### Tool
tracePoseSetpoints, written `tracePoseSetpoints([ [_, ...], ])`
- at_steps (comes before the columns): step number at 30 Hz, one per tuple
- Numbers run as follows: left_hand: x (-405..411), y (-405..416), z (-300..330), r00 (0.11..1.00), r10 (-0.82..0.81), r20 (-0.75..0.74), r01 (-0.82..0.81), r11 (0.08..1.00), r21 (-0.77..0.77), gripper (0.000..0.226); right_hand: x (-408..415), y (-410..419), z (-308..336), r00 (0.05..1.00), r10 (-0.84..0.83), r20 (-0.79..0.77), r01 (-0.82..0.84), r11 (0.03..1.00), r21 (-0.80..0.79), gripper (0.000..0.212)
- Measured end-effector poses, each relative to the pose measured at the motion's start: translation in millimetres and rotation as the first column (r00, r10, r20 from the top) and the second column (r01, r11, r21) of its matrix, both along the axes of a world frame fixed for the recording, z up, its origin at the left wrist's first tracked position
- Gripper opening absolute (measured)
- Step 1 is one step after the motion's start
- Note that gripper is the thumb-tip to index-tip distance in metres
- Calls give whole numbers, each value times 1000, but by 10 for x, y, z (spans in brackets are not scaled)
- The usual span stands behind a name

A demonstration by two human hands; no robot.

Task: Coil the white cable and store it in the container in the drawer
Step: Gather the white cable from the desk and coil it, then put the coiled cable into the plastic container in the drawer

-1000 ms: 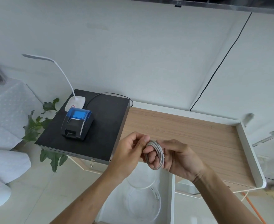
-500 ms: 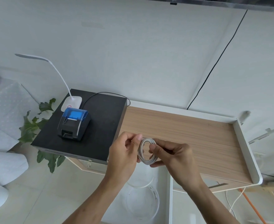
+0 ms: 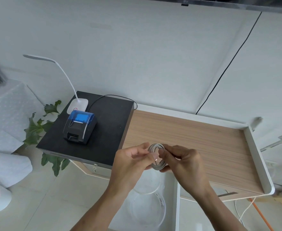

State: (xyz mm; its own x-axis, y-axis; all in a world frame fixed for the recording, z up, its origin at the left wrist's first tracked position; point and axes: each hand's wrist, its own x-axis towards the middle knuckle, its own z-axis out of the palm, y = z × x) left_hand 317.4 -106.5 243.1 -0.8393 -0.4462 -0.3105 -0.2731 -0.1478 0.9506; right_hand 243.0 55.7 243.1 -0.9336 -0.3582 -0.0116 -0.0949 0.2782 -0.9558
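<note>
The white cable [image 3: 156,155], wound into a small round coil, is held in the air between both hands, above the front edge of the wooden desktop [image 3: 195,139] and over the open drawer [image 3: 177,205]. The left hand [image 3: 132,164] is closed on the coil's left side, thumb and fingertips pinching the strands. The right hand [image 3: 185,162] is closed on the coil's right side, fingers curled round the loops from top and bottom. Both forearms enter from the lower edge of the view.

Nearest the camera, below the hands, the white drawer stands open. Inside it sits a clear round container [image 3: 148,209], with a second clear rim just behind it.

Beyond the hands, the desktop is bordered by a raised white rim [image 3: 260,160]. To the left, a black box [image 3: 93,129] carries a black printer with a blue lid [image 3: 80,127] and a white desk lamp [image 3: 77,105]. A green plant [image 3: 37,129] shows left of the box. A black wire [image 3: 226,67] runs up the white wall.
</note>
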Motion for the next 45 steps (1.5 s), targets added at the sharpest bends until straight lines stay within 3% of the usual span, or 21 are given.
tracePoseSetpoints([
  [4,-64,-52,-4,998,-16,60,23,992,-121,19,-6,0,74,992,117,42,-115,993,-33,18],
  [8,-66,-179,19,992,-106,63,108,994,-35,35,0,-28,80,980,185,75,-182,982,-41,19],
  [15,-33,-413,-48,935,-293,201,332,922,-198,12,140,-146,7,962,212,174,-200,976,-83,20],
  [19,80,-525,-117,889,-405,213,427,902,-68,14,325,-190,-29,953,207,222,-187,977,-107,18],
  [21,150,-619,-185,850,-493,186,494,868,43,26,412,-174,-40,945,201,257,-172,977,-129,19],
  [23,225,-711,-281,808,-578,110,548,807,221,39,515,-141,-45,929,207,308,-154,970,-185,18],
  [29,416,-618,-513,781,-611,-130,545,564,620,37,783,-54,-52,907,211,364,-106,952,-288,20],
  [33,586,-425,-622,771,-502,-393,545,200,814,30,867,132,-34,893,217,394,-81,939,-335,21],
  [35,629,-292,-676,770,-409,-490,577,121,808,33,918,233,-22,878,245,410,-85,925,-371,23],
  [37,689,-150,-732,796,-369,-480,558,138,818,31,965,348,-6,886,244,393,-98,929,-356,21],
  [39,763,3,-718,863,-365,-349,443,217,870,24,990,477,0,914,207,350,-100,949,-299,19],
  [40,802,60,-700,906,-340,-253,370,345,862,30,1002,551,-8,926,179,333,-90,959,-267,18],
  [42,857,185,-633,948,-305,-88,280,674,684,29,1021,709,-91,944,122,308,-65,980,-188,17],
  [43,882,261,-588,957,-290,-28,260,805,533,20,1042,782,-164,950,101,295,-63,989,-136,17],
  [45,940,442,-582,974,-217,67,205,966,156,7,1116,878,-354,959,66,276,-59,998,-33,17],
])
